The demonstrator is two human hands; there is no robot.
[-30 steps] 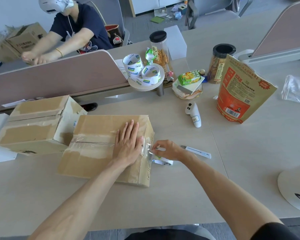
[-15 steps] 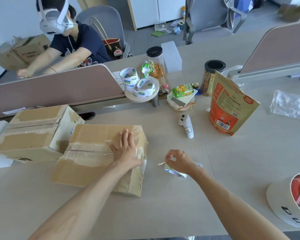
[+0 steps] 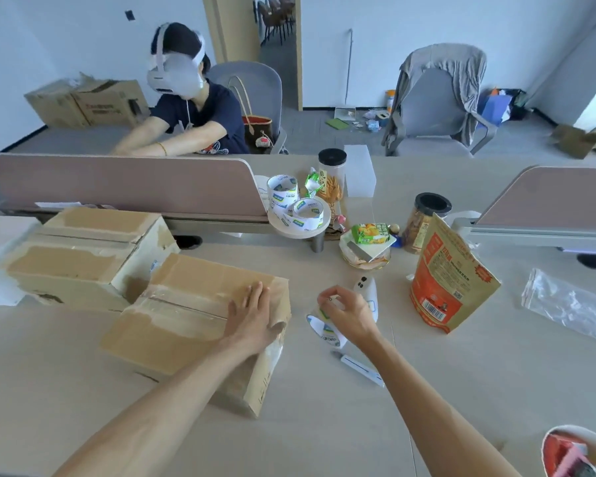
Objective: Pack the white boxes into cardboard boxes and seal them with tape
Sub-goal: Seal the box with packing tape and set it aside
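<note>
A closed cardboard box (image 3: 183, 315) lies on the desk with clear tape along its top seam and down its right end. My left hand (image 3: 252, 316) presses flat on the box's right end, fingers straight. My right hand (image 3: 346, 313) holds a tape roll (image 3: 324, 330) just right of the box, fingers curled round it, lifted a little off the desk. A second taped cardboard box (image 3: 80, 256) sits to the left, touching the first. No white boxes are visible.
A white utility knife (image 3: 360, 368) lies on the desk below my right hand. A white controller (image 3: 367, 289), an orange snack pouch (image 3: 451, 280), jars, spare tape rolls (image 3: 295, 204) on a stand, a plastic bag (image 3: 572, 304) and a white tub (image 3: 578, 452) surround. A person sits beyond the divider.
My right hand left the box's end, set down the knife and moved right, lifting the tape roll. My left hand stayed pressed on the box. The camera tilted up.
</note>
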